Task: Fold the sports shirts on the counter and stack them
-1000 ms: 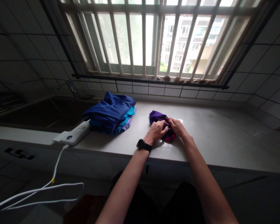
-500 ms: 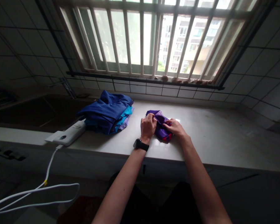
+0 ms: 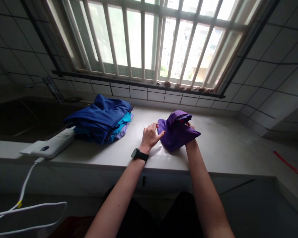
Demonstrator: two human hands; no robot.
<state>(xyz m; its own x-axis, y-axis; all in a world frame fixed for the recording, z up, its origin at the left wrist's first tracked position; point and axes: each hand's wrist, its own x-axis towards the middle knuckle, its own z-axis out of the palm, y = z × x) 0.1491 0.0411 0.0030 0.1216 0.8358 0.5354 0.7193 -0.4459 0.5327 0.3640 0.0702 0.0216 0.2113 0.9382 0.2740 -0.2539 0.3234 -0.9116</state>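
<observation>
A purple cloth (image 3: 175,137) stands bunched and partly lifted on the counter, its upper folds spread at the right with a dark opening between them. My right hand (image 3: 190,126) is at its right side, largely covered by the fabric. Only bits of curled fingers show there, gripping the cloth. My left hand (image 3: 150,135), with a black watch on the wrist, is beside the cloth's left edge. Its fingers and thumb are spread and it holds nothing; whether the fingertips touch the fabric I cannot tell.
Left of my hands lies a pile of folded blue, teal and lilac cloth (image 3: 101,115). A white device (image 3: 49,145) with a cable sits by the dark sink (image 3: 12,115). Behind the white counter (image 3: 228,145) is a barred window. A red strip (image 3: 290,165) lies far right.
The purple cloth was low and pinched by both hands; now it is raised and opened out. My left hand has let go, and my right hand has moved behind or into the folds.
</observation>
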